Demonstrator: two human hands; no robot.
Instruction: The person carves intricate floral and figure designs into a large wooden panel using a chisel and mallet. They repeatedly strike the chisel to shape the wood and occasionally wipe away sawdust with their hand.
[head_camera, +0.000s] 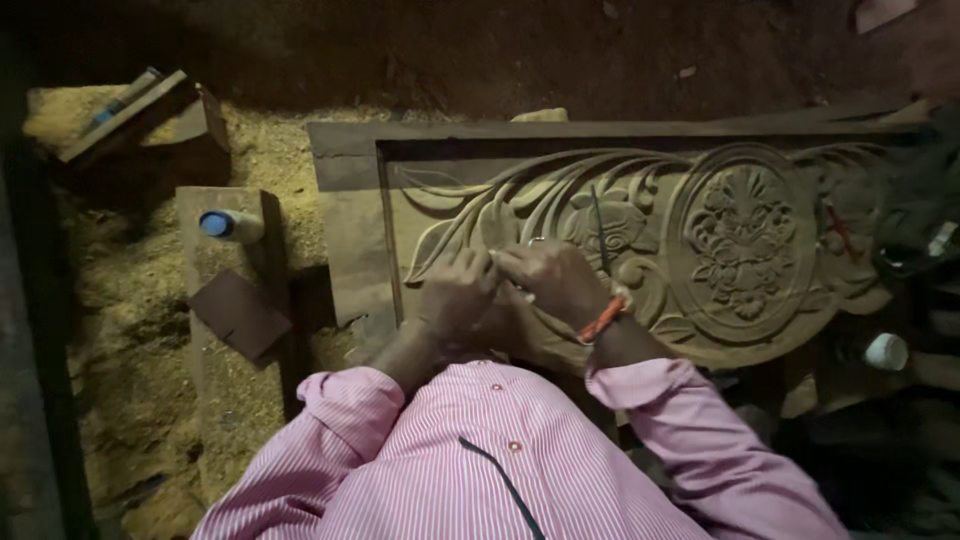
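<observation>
On the carved wooden panel (640, 230), both hands' fingers (480, 268) press together.

— Carved panel (700, 240)?
— Wood, matt, unpolished; relief smooth-cut, the frame plain.

— Ground around it?
— Sawdust (130, 300), loose, coarse, pale.

— Plank (225, 400) at the side?
— Raw wood, dusty, rough.

— Shirt (500, 470)?
— Striped woven cloth, soft, matt.

— Wristband (603, 318)?
— Orange, material unclear.
</observation>
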